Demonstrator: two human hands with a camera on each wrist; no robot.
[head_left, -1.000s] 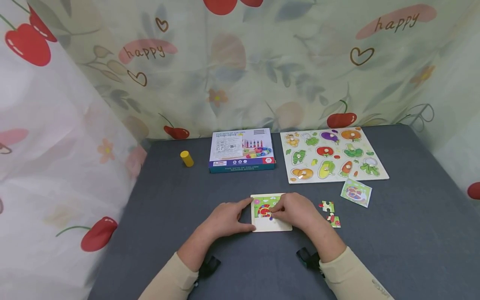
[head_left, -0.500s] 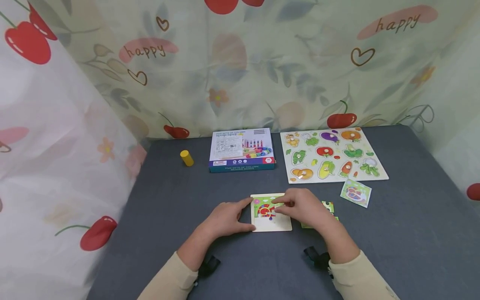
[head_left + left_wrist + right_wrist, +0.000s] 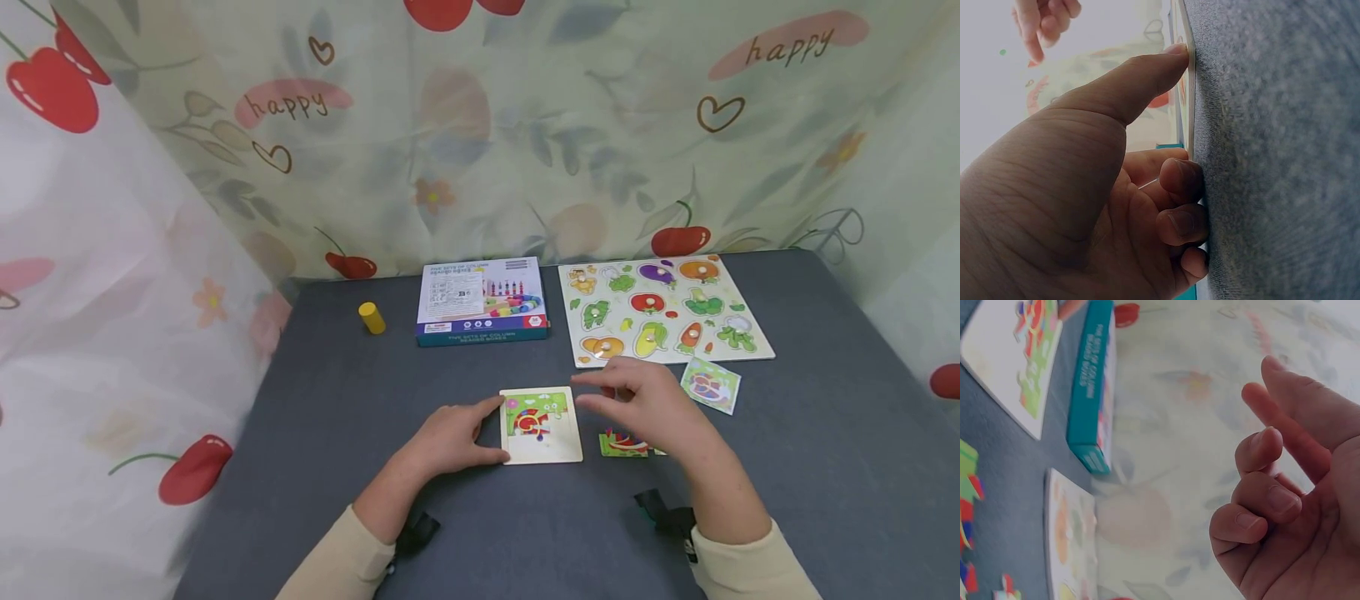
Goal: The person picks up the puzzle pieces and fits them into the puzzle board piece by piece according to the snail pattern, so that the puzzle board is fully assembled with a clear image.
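Note:
A small wooden puzzle tray [image 3: 558, 451] lies flat in the middle of the table, with joined jigsaw pieces [image 3: 529, 422] showing a red and green picture in its upper part. Its lower strip is bare wood. At its left edge my left hand [image 3: 450, 437] rests thumb and forefinger on the near and far corners; the left wrist view shows the thumb [image 3: 1147, 78] on the rim and the other fingers curled. My right hand [image 3: 651, 410] hovers right of the tray, thumb and forefinger apart, holding nothing. Loose jigsaw pieces [image 3: 624, 444] lie below it, partly hidden.
A picture card [image 3: 711, 386] lies at the right, touching or close to a vegetable peg board [image 3: 671, 312]. Behind the tray is a flat bead-set box [image 3: 482, 302]. A yellow cylinder [image 3: 371, 318] stands to the left. Printed curtains [image 3: 450, 167] close off the back and sides.
My right hand has let go of the puzzle and moved up and right, uncovering a green piece at the tray's upper right. The left hand has stayed in place.

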